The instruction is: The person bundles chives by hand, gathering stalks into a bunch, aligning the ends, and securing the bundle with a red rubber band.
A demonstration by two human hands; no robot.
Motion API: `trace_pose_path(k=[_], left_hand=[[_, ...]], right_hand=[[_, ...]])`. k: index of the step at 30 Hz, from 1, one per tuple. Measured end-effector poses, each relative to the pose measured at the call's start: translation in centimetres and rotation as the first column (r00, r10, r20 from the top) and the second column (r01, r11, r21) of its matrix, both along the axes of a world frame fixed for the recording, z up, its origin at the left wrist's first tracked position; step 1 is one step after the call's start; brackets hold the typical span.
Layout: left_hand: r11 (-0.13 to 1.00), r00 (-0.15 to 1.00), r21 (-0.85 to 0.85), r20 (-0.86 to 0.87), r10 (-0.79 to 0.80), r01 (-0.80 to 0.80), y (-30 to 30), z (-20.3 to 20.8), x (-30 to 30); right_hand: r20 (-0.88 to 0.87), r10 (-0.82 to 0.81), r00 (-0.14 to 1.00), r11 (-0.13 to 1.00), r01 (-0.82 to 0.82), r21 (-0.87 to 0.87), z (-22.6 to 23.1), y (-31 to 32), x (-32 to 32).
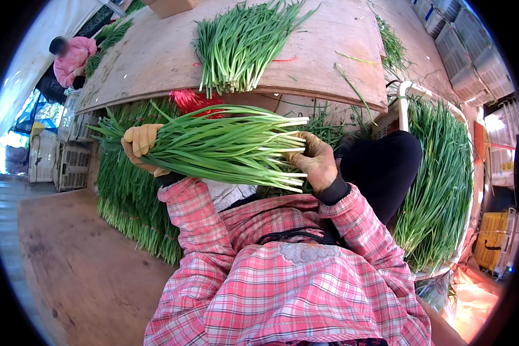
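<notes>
A bunch of garlic chives (225,144) lies level in front of my body, green leaves to the left and pale stem ends to the right. My left hand (142,149), in a tan glove, is closed around the leafy end. At the stem end my right hand (314,160), also gloved, has its fingers closed on the pale stems. Beyond them, a loose pile of chives (242,46) rests on the wooden board (328,57), stem ends toward me. A tangle of red ties (193,102) hangs at the board's near edge, partly behind the held bunch.
Stacked chive bundles (135,190) stand at my left. A white-rimmed crate (405,95) packed with chives (435,179) is at my right. Plastic crates (470,52) line the far right, a yellow one (490,239) lower down. Another person (75,57) in pink sits at the far left.
</notes>
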State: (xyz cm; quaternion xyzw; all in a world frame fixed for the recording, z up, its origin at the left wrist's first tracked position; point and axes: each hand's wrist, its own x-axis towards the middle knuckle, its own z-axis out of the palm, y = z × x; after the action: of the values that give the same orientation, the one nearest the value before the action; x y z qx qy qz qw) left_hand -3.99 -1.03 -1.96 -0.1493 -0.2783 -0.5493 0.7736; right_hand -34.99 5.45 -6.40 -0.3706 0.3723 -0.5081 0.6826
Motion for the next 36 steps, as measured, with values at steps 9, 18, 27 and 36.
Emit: trace_pose_path(k=[9, 18, 27, 36], left_hand=[[0.999, 0.999, -0.030, 0.040, -0.033, 0.034, 0.7, 0.9, -1.1], [0.988, 0.997, -0.142, 0.065, -0.050, 0.059, 0.3, 0.4, -0.2], [0.999, 0.984, 0.045, 0.175, -0.024, 0.017, 0.2, 0.3, -0.5], [0.997, 0.980, -0.006, 0.184, -0.071, 0.073, 0.3, -0.7, -2.0]], right_hand=[[-0.493, -0.038, 0.869, 0.999, 0.030, -0.023, -1.0, 1.2, 0.0], [-0.595, -0.056, 0.802, 0.967, -0.104, -0.231, -2.9, 0.4, -4.7], [-0.170, 0.057, 0.984, 0.992, -0.037, 0.119, -1.9, 1.4, -0.9], [0.024, -0.437, 0.899, 0.878, 0.421, 0.228, -4.2, 0.2, -1.9]])
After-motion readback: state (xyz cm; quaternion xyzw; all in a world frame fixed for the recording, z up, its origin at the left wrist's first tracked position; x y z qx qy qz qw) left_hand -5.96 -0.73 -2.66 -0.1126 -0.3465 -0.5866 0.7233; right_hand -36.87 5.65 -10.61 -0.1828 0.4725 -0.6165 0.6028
